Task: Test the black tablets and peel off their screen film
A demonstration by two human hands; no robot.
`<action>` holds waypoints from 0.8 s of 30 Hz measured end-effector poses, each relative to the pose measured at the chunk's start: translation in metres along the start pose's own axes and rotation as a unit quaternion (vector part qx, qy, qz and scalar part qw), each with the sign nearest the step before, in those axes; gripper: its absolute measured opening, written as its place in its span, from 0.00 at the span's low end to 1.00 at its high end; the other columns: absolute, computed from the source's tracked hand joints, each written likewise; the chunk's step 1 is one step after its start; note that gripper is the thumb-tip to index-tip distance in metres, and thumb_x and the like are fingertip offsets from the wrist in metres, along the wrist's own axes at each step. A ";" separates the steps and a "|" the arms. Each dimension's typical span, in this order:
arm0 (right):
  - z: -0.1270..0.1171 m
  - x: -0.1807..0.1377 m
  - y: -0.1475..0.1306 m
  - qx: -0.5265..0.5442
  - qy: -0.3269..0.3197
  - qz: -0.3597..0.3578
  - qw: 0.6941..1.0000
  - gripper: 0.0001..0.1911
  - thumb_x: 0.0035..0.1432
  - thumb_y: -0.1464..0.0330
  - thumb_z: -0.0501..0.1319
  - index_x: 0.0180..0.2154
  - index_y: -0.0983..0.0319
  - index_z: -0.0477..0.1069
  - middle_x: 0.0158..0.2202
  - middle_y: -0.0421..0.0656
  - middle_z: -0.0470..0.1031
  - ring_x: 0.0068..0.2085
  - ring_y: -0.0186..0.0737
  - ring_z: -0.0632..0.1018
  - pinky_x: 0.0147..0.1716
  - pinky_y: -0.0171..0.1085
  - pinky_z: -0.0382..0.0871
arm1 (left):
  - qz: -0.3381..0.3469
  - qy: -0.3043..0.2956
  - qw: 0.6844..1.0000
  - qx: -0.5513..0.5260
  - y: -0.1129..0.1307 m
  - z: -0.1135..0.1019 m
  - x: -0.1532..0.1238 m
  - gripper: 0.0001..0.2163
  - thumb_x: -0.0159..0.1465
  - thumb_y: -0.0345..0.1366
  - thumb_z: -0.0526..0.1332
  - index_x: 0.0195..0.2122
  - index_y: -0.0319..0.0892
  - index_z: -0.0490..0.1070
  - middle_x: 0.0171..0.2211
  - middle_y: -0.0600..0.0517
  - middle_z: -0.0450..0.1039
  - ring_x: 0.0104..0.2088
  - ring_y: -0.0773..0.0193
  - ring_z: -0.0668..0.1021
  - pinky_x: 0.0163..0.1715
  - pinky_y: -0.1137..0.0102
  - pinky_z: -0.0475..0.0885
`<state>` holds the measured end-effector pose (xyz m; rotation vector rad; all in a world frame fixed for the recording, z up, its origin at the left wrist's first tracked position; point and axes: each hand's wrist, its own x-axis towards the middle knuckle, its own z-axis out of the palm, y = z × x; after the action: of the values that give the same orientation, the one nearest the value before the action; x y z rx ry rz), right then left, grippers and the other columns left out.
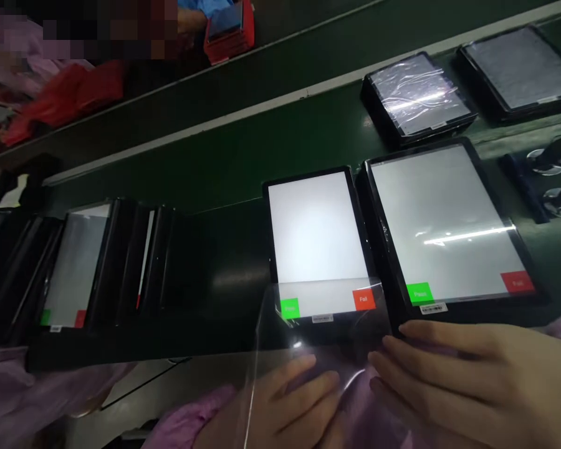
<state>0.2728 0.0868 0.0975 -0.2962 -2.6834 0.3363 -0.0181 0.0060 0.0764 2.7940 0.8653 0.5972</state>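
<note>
A clear plastic film (pixel 325 330) hangs over the lower end of a lit tablet (pixel 315 231), whose white screen carries a green and a red "Fail" box. My right hand (pixel 467 380) pinches the film's right edge with bent fingers. Through the film shows my left hand (pixel 299 399), its fingers curled against the sheet; the thumb is hidden. Close beside the lit tablet, just beyond my right fingertips, a larger tablet (pixel 453 231) lies face up with similar green and red boxes.
On the green bench (pixel 243 149), several tablets (pixel 75 268) stand tilted in a row at left. A stack topped with a wrinkled film-wrapped tablet (pixel 418 93) and another tablet (pixel 523 65) lie at back right. Dark round-based fixtures (pixel 554 156) sit at right. Across the bench, a co-worker's arm is near red trays (pixel 229 37).
</note>
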 end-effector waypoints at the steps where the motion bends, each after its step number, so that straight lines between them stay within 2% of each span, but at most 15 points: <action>1: -0.003 0.001 0.001 -0.013 -0.010 -0.001 1.000 0.26 0.77 0.71 0.44 0.46 0.58 0.83 0.54 0.37 0.83 0.55 0.40 0.81 0.58 0.39 0.76 | -0.003 -0.006 1.000 0.010 0.002 -0.001 0.000 0.13 0.75 0.29 0.58 0.41 0.50 0.82 0.45 0.62 0.85 0.55 0.70 0.82 0.73 0.64 0.63; 4: -0.008 0.002 0.005 -0.035 -0.040 -0.030 0.998 0.25 0.76 0.73 0.46 0.49 0.59 0.82 0.55 0.39 0.83 0.55 0.40 0.82 0.55 0.41 0.78 | 0.005 0.026 1.000 0.014 0.006 0.003 -0.004 0.11 0.73 0.28 0.61 0.40 0.49 0.81 0.42 0.60 0.86 0.55 0.68 0.82 0.72 0.63 0.67; 7: -0.010 0.004 0.011 -0.047 -0.013 -0.046 0.998 0.26 0.75 0.77 0.44 0.47 0.62 0.82 0.54 0.43 0.84 0.51 0.41 0.84 0.51 0.42 0.80 | -0.008 0.090 0.996 -0.011 0.005 0.009 -0.007 0.07 0.73 0.28 0.62 0.40 0.42 0.80 0.39 0.57 0.86 0.52 0.68 0.84 0.72 0.62 0.67; 9: -0.009 0.005 0.022 -0.059 -0.005 -0.053 0.997 0.25 0.75 0.78 0.45 0.48 0.61 0.82 0.52 0.44 0.84 0.49 0.41 0.85 0.49 0.42 0.81 | -0.026 0.097 0.995 -0.015 -0.003 0.009 0.000 0.07 0.74 0.29 0.61 0.41 0.40 0.79 0.39 0.56 0.86 0.50 0.67 0.85 0.69 0.64 0.69; 11: -0.006 0.009 0.044 -0.068 -0.023 -0.047 0.996 0.22 0.75 0.77 0.48 0.52 0.60 0.81 0.51 0.45 0.85 0.48 0.42 0.85 0.49 0.43 0.81 | -0.007 0.091 0.996 0.000 -0.025 0.007 0.017 0.06 0.75 0.32 0.61 0.42 0.40 0.79 0.39 0.53 0.86 0.47 0.66 0.86 0.65 0.64 0.73; 13: -0.001 0.015 0.078 -0.077 -0.044 -0.013 0.996 0.20 0.76 0.74 0.50 0.56 0.60 0.79 0.51 0.47 0.84 0.48 0.45 0.85 0.50 0.47 0.81 | 0.013 0.078 0.997 0.019 -0.061 0.005 0.042 0.07 0.75 0.36 0.61 0.45 0.39 0.78 0.42 0.49 0.85 0.48 0.62 0.86 0.61 0.62 0.76; 14: 0.002 0.020 0.100 -0.086 -0.057 0.021 0.994 0.20 0.76 0.72 0.50 0.57 0.60 0.78 0.52 0.49 0.84 0.50 0.48 0.84 0.51 0.51 0.80 | 0.000 0.071 0.997 0.023 -0.083 0.004 0.056 0.09 0.75 0.39 0.61 0.47 0.39 0.77 0.44 0.46 0.85 0.49 0.59 0.85 0.59 0.60 0.77; 15: 0.004 0.024 0.122 -0.100 -0.062 0.064 0.991 0.19 0.76 0.68 0.52 0.59 0.61 0.77 0.55 0.51 0.82 0.53 0.53 0.83 0.54 0.55 0.78 | -0.036 0.057 0.998 0.019 -0.106 0.002 0.068 0.12 0.76 0.42 0.60 0.50 0.38 0.76 0.47 0.44 0.84 0.52 0.56 0.84 0.58 0.58 0.77; 17: 0.006 0.031 0.162 -0.139 -0.059 0.172 0.974 0.20 0.75 0.62 0.54 0.59 0.59 0.77 0.63 0.53 0.76 0.64 0.64 0.74 0.60 0.68 0.69 | -0.164 0.026 0.986 0.013 -0.145 -0.001 0.087 0.18 0.77 0.46 0.55 0.55 0.38 0.73 0.53 0.41 0.81 0.55 0.51 0.82 0.57 0.55 0.78; 19: 0.001 0.031 0.183 -0.161 -0.036 0.246 0.955 0.19 0.73 0.59 0.56 0.56 0.56 0.79 0.70 0.51 0.68 0.71 0.71 0.65 0.62 0.75 0.62 | -0.273 0.009 0.962 0.022 -0.166 -0.006 0.088 0.20 0.78 0.45 0.49 0.61 0.38 0.70 0.59 0.40 0.78 0.59 0.50 0.80 0.60 0.51 0.75; 21: -0.008 0.019 0.175 -0.157 -0.007 0.251 0.955 0.18 0.74 0.59 0.55 0.54 0.55 0.80 0.70 0.49 0.67 0.69 0.69 0.67 0.61 0.73 0.65 | -0.300 0.025 0.952 0.054 -0.162 -0.011 0.070 0.20 0.79 0.43 0.47 0.63 0.40 0.68 0.60 0.42 0.77 0.60 0.51 0.80 0.65 0.48 0.71; 23: -0.015 -0.003 0.142 -0.136 0.025 0.200 0.970 0.19 0.75 0.61 0.53 0.53 0.56 0.81 0.64 0.51 0.74 0.61 0.63 0.76 0.56 0.64 0.73 | -0.253 0.067 0.961 0.094 -0.139 -0.014 0.037 0.17 0.79 0.39 0.49 0.62 0.43 0.69 0.57 0.45 0.80 0.58 0.54 0.81 0.67 0.49 0.69; 24: -0.016 -0.016 0.121 -0.109 0.048 0.178 0.977 0.19 0.77 0.64 0.51 0.53 0.57 0.80 0.61 0.50 0.77 0.57 0.56 0.79 0.55 0.57 0.76 | -0.217 0.083 0.967 0.107 -0.122 -0.014 0.019 0.15 0.78 0.36 0.52 0.62 0.44 0.70 0.55 0.46 0.81 0.56 0.57 0.82 0.66 0.53 0.71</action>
<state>0.3125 0.2004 0.0716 -0.8424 -2.5655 0.1238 -0.0719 0.1178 0.0638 2.6208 1.6052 0.7004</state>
